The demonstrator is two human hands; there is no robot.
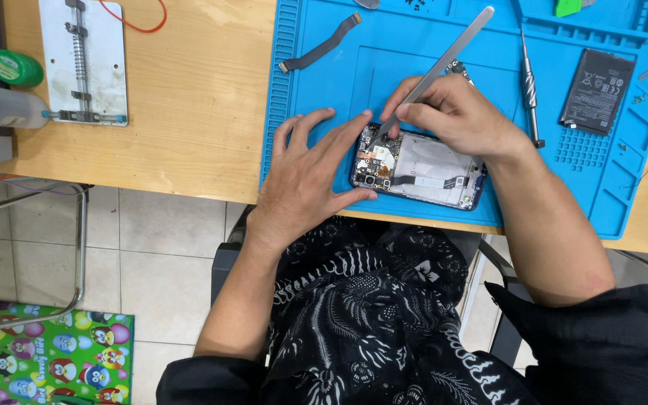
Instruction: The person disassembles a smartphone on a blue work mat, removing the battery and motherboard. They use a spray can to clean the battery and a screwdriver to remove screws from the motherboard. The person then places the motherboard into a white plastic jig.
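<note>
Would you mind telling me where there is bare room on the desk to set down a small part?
Bare wood lies between the metal holder plate and the blue mat. On the mat, the patch under the flat cable is free. It is crowded around the opened phone, where the left hand and right hand with tweezers work, and near the screwdriver and battery.

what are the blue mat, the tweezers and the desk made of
Blue mat: looks like soft rubber or silicone, matte, with moulded ridges and shallow trays.
Tweezers in the right hand: metal, judging by the brushed grey sheen and thin flat blades.
Desk: pale wood or wood-look laminate; grain shows, which one is unclear.
</note>
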